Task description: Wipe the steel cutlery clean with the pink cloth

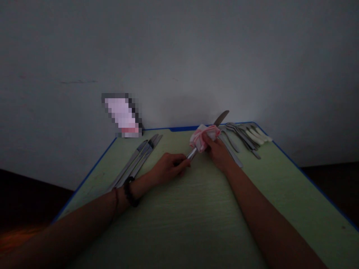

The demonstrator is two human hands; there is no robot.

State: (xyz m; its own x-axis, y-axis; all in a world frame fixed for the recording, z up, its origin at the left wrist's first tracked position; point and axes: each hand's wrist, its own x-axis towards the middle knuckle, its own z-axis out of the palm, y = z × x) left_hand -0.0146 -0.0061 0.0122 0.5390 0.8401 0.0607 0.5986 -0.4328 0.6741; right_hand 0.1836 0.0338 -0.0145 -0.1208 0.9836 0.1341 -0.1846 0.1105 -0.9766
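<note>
A table knife [222, 117] slants up and to the right above the table, its blade tip pointing at the wall. My left hand [171, 166] is closed on the end of its handle. Around the middle of the knife is a crumpled pink and white cloth [200, 138], which my right hand [217, 149] pinches with the thumb on top. The cloth hides the part of the knife inside it. Beyond my left forearm lie several table knives [140, 155], side by side. Just past my right hand, more silver cutlery [230, 141] rests on the table.
The pale green table [185, 220] has a blue edge and stands against a grey wall [179, 56]. At its right back lie several forks [244, 136] and white-handled pieces [258, 134]. A blurred-out, bright-screened device [120, 114] leans at the left back corner.
</note>
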